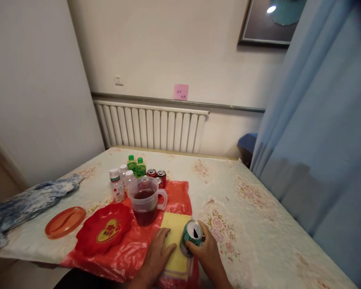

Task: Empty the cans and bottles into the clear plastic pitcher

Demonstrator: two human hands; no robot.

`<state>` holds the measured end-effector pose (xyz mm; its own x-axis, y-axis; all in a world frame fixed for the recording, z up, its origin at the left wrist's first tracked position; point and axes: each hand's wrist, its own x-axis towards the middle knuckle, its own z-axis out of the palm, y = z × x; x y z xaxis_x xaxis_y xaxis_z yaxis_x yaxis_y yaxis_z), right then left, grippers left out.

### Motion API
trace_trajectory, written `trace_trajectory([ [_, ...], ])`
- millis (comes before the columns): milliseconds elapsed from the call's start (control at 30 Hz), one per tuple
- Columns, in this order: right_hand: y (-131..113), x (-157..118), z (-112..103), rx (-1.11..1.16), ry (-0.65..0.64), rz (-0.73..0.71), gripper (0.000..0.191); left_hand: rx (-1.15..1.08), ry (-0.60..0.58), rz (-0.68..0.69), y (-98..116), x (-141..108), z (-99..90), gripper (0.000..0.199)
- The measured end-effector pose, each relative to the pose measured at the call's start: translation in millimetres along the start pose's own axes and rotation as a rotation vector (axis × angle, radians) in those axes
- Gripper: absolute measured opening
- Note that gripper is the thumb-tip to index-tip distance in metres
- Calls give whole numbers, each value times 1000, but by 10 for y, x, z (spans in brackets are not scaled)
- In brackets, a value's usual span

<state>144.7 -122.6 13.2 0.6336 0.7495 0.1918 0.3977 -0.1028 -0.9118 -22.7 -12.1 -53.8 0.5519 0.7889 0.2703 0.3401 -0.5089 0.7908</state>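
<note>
An opened green can [191,237] is held upright in my right hand [209,251], over the right edge of a yellow cloth [177,228]. My left hand [159,249] rests on the cloth's left side, its fingers apart and holding nothing. Beyond the hands, a clear plastic jug [144,200] with dark liquid stands on a red plastic sheet [129,249]. To the left of the jug lies a red scalloped plate [90,224] with a yellow emblem.
White-capped bottles [117,188], green-capped bottles [140,167] and red cans [161,177] stand behind the jug. An orange lid [65,222] and a blue patterned cloth [33,204] lie at the left. A blue curtain [315,140] hangs along the right side.
</note>
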Motion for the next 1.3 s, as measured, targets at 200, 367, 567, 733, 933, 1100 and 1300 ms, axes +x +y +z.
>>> trace_trajectory([
  [200, 337, 171, -243, -100, 108, 5, 61, 340, 152, 197, -369, 75, 96, 25],
  [367, 672, 401, -438, -146, 168, 14, 68, 489, 162, 278, -545, 50, 145, 21],
  [567, 925, 766, -622, -189, 219, -18, 65, 564, 177, 280, -602, 38, 170, 22],
  [733, 1009, 1121, -673, -248, 245, -5, 62, 558, 167, 260, -596, 34, 170, 23],
  [933, 1113, 1530, -532, -254, 274, -64, 54, 587, 178, 241, -614, 21, 182, 26],
  [1100, 1167, 1824, -287, -257, 285, -79, 58, 606, 202, 270, -625, 20, 182, 27],
  [1300, 1160, 2058, -27, -267, 249, -107, 59, 599, 222, 297, -616, 20, 166, 27],
])
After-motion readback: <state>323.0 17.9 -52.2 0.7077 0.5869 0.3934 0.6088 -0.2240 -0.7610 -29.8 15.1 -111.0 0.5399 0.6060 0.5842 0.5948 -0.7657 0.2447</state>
